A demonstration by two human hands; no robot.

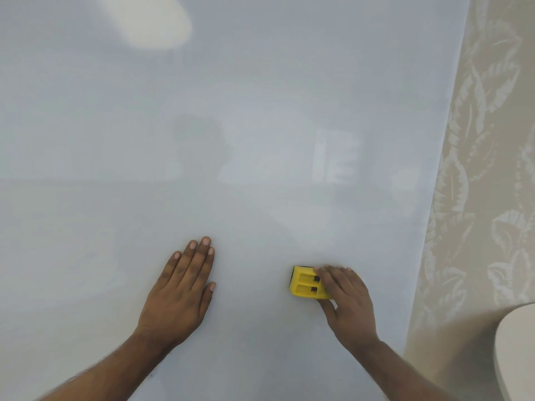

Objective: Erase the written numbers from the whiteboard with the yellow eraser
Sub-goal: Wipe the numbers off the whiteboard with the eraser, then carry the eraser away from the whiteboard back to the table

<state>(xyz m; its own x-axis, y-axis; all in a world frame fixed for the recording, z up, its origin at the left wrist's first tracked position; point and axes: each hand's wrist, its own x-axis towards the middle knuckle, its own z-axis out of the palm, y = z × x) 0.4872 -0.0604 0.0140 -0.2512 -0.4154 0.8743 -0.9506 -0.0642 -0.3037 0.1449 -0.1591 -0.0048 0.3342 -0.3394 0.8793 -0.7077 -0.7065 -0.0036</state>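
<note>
The whiteboard (231, 140) fills most of the head view, pale grey-white with soft reflections and no written numbers visible on it. My right hand (347, 302) grips the yellow eraser (304, 285) at the lower right of the board, fingers over its right half, its dark felt edge showing at the top. My left hand (182, 285) lies flat on the board to the left of the eraser, palm down, fingers together and pointing up, holding nothing.
The board's right edge runs diagonally down the right side. Beyond it is beige wallpaper (486, 169) with a pale leaf pattern. A rounded white object (518, 348) sits at the lower right corner. A bright light reflection (150, 21) shows at top left.
</note>
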